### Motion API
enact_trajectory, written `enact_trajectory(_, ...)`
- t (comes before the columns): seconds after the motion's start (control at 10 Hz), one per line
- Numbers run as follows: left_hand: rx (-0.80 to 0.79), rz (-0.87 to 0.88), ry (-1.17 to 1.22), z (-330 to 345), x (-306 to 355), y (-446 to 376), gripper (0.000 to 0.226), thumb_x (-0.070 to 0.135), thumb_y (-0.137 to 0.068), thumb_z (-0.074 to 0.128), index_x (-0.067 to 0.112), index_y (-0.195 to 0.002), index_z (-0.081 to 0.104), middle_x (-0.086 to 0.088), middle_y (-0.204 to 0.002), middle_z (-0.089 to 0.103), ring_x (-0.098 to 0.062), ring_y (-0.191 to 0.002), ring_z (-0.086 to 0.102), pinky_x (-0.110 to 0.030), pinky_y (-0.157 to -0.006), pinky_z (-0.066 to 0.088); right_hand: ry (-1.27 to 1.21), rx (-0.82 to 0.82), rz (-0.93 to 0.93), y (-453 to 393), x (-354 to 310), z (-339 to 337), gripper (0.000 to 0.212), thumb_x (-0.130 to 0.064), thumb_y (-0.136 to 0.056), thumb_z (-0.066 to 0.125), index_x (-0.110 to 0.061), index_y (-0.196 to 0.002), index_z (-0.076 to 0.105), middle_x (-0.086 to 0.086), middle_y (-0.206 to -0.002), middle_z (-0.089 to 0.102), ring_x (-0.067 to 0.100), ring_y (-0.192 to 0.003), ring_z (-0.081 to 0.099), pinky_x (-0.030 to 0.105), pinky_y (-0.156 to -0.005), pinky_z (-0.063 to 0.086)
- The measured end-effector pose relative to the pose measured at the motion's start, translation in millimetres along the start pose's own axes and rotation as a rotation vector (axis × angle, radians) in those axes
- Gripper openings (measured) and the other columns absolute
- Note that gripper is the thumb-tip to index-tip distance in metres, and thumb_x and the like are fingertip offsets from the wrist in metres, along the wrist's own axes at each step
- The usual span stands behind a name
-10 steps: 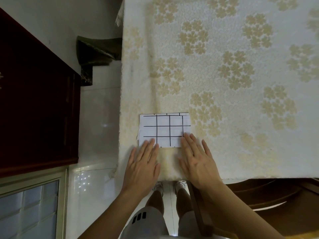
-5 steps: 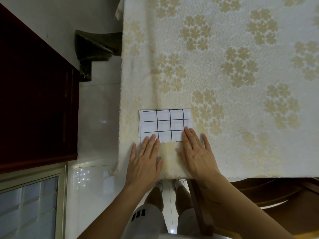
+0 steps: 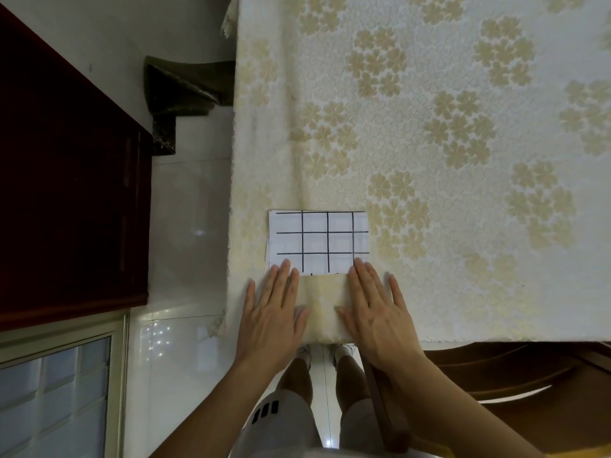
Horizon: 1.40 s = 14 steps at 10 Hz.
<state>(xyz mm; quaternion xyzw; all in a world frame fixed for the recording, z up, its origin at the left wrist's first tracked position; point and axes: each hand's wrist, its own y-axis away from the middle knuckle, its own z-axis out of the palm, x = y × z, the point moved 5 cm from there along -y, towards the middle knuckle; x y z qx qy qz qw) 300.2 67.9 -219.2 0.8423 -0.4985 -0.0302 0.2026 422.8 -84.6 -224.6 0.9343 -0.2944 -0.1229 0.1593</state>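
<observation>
A white sheet of paper [image 3: 317,241] ruled with a black grid lies flat on the table near its front left corner. My left hand [image 3: 271,314] lies flat with straight fingers, its fingertips on the paper's near left corner. On the other side, my right hand [image 3: 377,307] is also flat, and its fingertips touch the near right corner of the sheet. Both palms rest on the tablecloth just below the paper. Neither hand grips anything.
A cream tablecloth with a flower pattern [image 3: 429,127] covers the table. To the left stand a dark red wooden cabinet [image 3: 66,193] and a glossy white tiled floor [image 3: 188,226]. A brown wooden chair [image 3: 496,381] sits at the table's front edge on the right.
The paper shows slightly more of its grid below my fingertips than a second ago. Both hands stay flat at its near edge.
</observation>
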Motion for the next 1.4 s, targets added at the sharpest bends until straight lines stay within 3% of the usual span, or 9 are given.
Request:
enact_trajectory(0.4, -0.017, 0.002, 0.001, 0.5, -1.9, 4.8, 0.069, 0.054, -0.101, 0.012, 0.015, -0.158, 0.013, -0.004, -0.166, 0.007, -0.022, -0.154, 0.006, -0.054, -0.121, 0.020, 0.024, 0.008, 0.013, -0.6, -2.0, 1.2, 0.074, -0.056, -0.104, 0.014, -0.006, -0.158, 0.008, 0.012, -0.167, 0.000, 0.027, -0.154, -0.001, 0.052, -0.121, 0.006)
enact_trajectory(0.6, -0.025, 0.003, -0.008, -0.8, -2.3, 0.3, 0.072, 0.056, -0.101, 0.003, 0.014, -0.156, 0.020, -0.006, -0.165, 0.015, -0.024, -0.152, 0.015, -0.055, -0.119, 0.023, 0.013, 0.014, 0.027, -3.0, -2.4, -0.6, 0.074, -0.056, -0.104, 0.017, -0.005, -0.157, 0.010, 0.014, -0.166, 0.005, 0.028, -0.154, 0.003, 0.054, -0.122, 0.017)
enact_trajectory(1.0, -0.005, -0.007, 0.025, 4.4, -3.6, 7.1, 0.070, 0.055, -0.100, 0.007, 0.015, -0.157, 0.011, -0.003, -0.166, 0.010, -0.021, -0.153, 0.010, -0.052, -0.121, 0.021, 0.032, 0.030, 0.024, 0.8, -2.5, 5.3, 0.075, -0.056, -0.103, 0.020, -0.005, -0.157, 0.007, 0.013, -0.166, 0.001, 0.028, -0.153, 0.001, 0.053, -0.122, 0.012)
enact_trajectory(1.1, 0.016, -0.016, 0.032, 3.4, -2.3, 6.8, 0.069, 0.054, -0.100, 0.011, 0.015, -0.157, 0.011, -0.003, -0.166, 0.010, -0.021, -0.153, 0.010, -0.052, -0.121, 0.021, 0.015, 0.039, 0.019, -0.1, -3.0, 3.6, 0.074, -0.055, -0.103, 0.021, -0.005, -0.157, 0.009, 0.013, -0.166, 0.004, 0.029, -0.153, 0.004, 0.053, -0.122, 0.016)
enact_trajectory(1.3, 0.127, 0.049, 0.048, -26.4, 3.4, 5.3, 0.068, 0.045, -0.098, 0.026, 0.011, -0.156, 0.014, -0.006, -0.165, 0.014, -0.020, -0.152, 0.014, -0.045, -0.121, 0.022, -0.156, 0.214, -0.051, 2.1, 4.6, -25.4, 0.060, -0.038, -0.103, 0.036, -0.011, -0.156, 0.027, 0.011, -0.162, 0.025, 0.024, -0.150, 0.024, 0.042, -0.118, 0.033)
enact_trajectory(1.4, 0.135, 0.056, 0.061, -45.5, 7.2, 5.4, 0.068, 0.044, -0.096, 0.027, 0.012, -0.155, 0.022, -0.005, -0.164, 0.019, -0.019, -0.151, 0.017, -0.044, -0.120, 0.024, -0.194, 0.208, 0.030, -0.4, 14.4, -44.8, 0.062, -0.045, -0.098, 0.033, -0.014, -0.152, 0.037, 0.009, -0.157, 0.038, 0.026, -0.143, 0.038, 0.042, -0.114, 0.035)
